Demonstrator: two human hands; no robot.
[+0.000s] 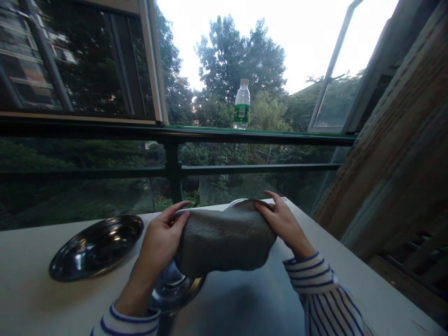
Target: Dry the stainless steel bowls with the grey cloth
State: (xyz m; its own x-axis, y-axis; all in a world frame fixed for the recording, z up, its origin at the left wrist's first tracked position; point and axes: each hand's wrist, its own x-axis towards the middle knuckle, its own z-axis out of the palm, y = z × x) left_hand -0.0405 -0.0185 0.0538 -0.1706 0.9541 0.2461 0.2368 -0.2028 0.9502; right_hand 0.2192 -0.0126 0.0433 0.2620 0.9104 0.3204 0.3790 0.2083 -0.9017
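My left hand and my right hand hold a grey cloth over a shiny metal dish, which I lift above the white table. The left hand grips the cloth and the dish's left edge, fingers curled over the top. From the right side, the other hand presses the cloth against the dish rim, its fingers laid over the cloth. Most of the dish is hidden under the cloth. Both sleeves are white with blue stripes.
A second empty metal dish lies on the table to the left. A plastic water bottle stands on the dark railing ahead. A brick wall rises on the right. Open windows and trees lie beyond.
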